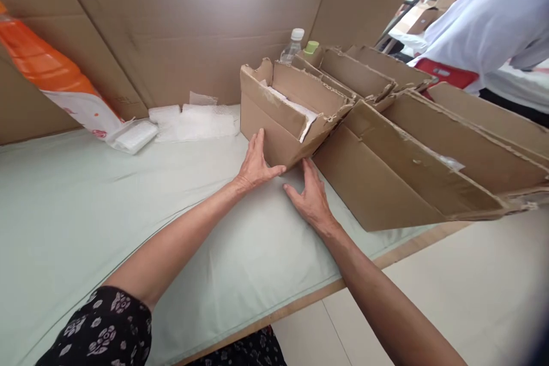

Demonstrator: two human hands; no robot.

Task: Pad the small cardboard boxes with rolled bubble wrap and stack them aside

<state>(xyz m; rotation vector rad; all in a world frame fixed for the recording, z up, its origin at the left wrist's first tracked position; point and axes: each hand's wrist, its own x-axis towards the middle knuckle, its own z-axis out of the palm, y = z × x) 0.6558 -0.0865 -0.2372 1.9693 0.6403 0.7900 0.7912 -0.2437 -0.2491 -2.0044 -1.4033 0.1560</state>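
Floral sleeve (100, 329) down front, both bare arms stretched over the pale green worktop (86, 211). Left hand (255, 167) lies flat and open against the near face of a small torn cardboard box (274, 126); right hand (312, 197), fingers spread, touches its bottom corner. Bigger flattened cartons (412, 171) lean just beside it, a water bottle (292, 46) behind.

- Cardboard box (274, 126): brown, torn-edged, top open, white sheet lying inside; sitting tilted on the pale green desk (86, 211), leaning against a larger flattened carton (398, 177) just beside it.
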